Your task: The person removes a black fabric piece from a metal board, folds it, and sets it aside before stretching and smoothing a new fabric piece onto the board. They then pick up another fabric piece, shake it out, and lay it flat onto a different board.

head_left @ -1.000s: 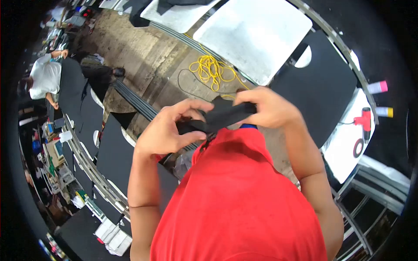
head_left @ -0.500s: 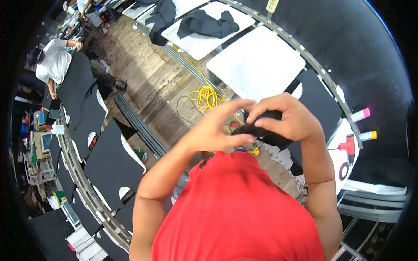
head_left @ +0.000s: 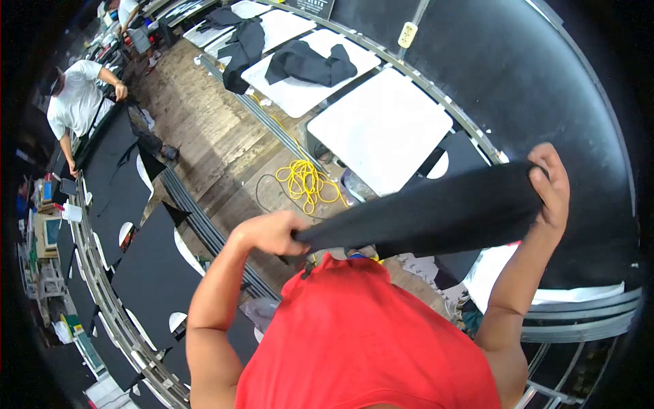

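Observation:
A piece of black fabric (head_left: 436,215) is stretched out in the air in front of my chest, slightly blurred by motion. My left hand (head_left: 276,233) is closed on its left end, and my right hand (head_left: 552,180) grips the right end, held higher. Beyond the fabric lies a bare white board (head_left: 381,129). Another white board (head_left: 306,102) has a crumpled black cloth (head_left: 310,63) on it. Part of a board covered in black cloth (head_left: 463,160) shows behind the fabric, near my right hand.
A coiled yellow cord (head_left: 303,184) lies on the wooden floor (head_left: 211,88). Metal rails (head_left: 204,225) run along the left row of black-covered boards (head_left: 150,273). At the far left a person in a white shirt (head_left: 82,95) handles black cloth; another person (head_left: 129,20) stands farther back.
The black fabric, bunched between my hands before, is now spread into a long strip. My hands have moved apart, left and right. The person in white has lifted some cloth.

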Tool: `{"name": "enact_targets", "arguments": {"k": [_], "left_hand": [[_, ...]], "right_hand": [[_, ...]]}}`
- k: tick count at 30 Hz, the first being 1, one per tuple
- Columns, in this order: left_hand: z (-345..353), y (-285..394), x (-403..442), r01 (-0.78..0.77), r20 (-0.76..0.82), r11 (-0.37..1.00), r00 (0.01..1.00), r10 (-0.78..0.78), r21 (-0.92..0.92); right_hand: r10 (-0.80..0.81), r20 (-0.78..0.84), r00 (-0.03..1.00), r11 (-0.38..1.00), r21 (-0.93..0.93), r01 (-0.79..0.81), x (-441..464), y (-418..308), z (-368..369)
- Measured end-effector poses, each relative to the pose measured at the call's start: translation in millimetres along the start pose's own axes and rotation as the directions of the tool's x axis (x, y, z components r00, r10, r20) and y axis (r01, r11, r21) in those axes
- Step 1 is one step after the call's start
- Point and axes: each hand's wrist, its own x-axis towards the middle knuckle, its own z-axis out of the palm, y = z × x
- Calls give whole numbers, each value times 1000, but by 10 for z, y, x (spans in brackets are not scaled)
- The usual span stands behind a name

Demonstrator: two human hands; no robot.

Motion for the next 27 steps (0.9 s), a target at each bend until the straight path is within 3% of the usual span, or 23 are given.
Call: {"name": "enact_targets", "arguments": {"k": [2,3,4,5,6,7,8,9,10,11,12,13,14,15,16,17,18,20,22,23,25,26,27], "left_hand": [[-239,138,-259,-2,152,1000,988,3,-7],[-338,34,-386,-145,-41,985,989,142,-90],[-393,-106,-475,-264,-287,890,944,160,-372],[-354,-46,-411,-482,-517,559,849,108,-675],[-347,19,-355,-663,-671,107,740,-57,-741],[-112,-526,-281,-662,-662,30,746,-71,-749],[21,-299,-191,-629,-629,65,777,20,-775],[258,-443,-152,-548,-549,-41,833,69,-836],[545,-564,-152,-472,-473,60,881,8,-879],[851,-666,-170,-381,-394,149,916,-71,-913],[1140,-740,-188,-259,-274,103,946,-172,-960],[1245,-503,-239,-155,-224,221,916,-333,-963],[1399,-449,-227,-228,-310,248,874,-373,-941],[1391,-492,-274,-301,-345,170,839,-421,-938],[1362,-541,-341,-374,-373,95,800,-470,-923],[1200,-543,-420,-430,-381,58,721,-579,-901],[1025,-531,-522,-491,-468,142,646,-603,-859],[726,-669,-700,-551,-575,240,583,-574,-799],[383,-554,-808,-609,-699,360,521,-490,-707],[242,-482,-849,-635,-738,395,471,-484,-664],[91,-417,-914,-686,-831,474,407,-379,-552],[26,-315,-962,-707,-865,501,378,-329,-499],[-15,-228,-1018,-707,-866,502,378,-328,-499]], "right_hand": [[-61,135,989,993,-88,73,46,246,-505],[-87,75,993,996,34,84,137,430,-699],[-80,80,994,996,34,77,184,452,-574],[-22,-139,990,923,377,74,202,412,-340],[106,-326,939,732,665,148,191,405,-131],[363,-619,696,819,569,78,174,588,51],[448,-422,788,687,727,-1,-99,1613,-65],[509,-203,836,539,833,-126,-372,2613,-173],[331,158,930,226,944,-241,-859,3252,-37],[527,95,844,562,707,-430,-991,2719,461],[697,27,716,669,335,-664,-1092,2074,1005],[662,183,727,592,468,-656,-1177,1997,1206],[595,324,736,485,585,-650,-1256,1971,1307],[694,262,671,389,648,-655,-1374,2250,1271],[808,87,583,425,600,-678,-1265,1950,1295],[805,128,579,389,624,-678,-1247,2048,1189],[799,167,578,355,644,-678,-1228,2142,1067],[704,150,694,527,546,-651,-1085,2126,962],[566,173,806,559,639,-529,-910,2202,936],[574,177,800,555,633,-539,-768,1965,989],[649,258,716,301,776,-554,-515,1258,1224],[651,260,713,298,777,-555,-566,1365,1318],[724,234,649,504,462,-729,-620,1597,1440]]}}
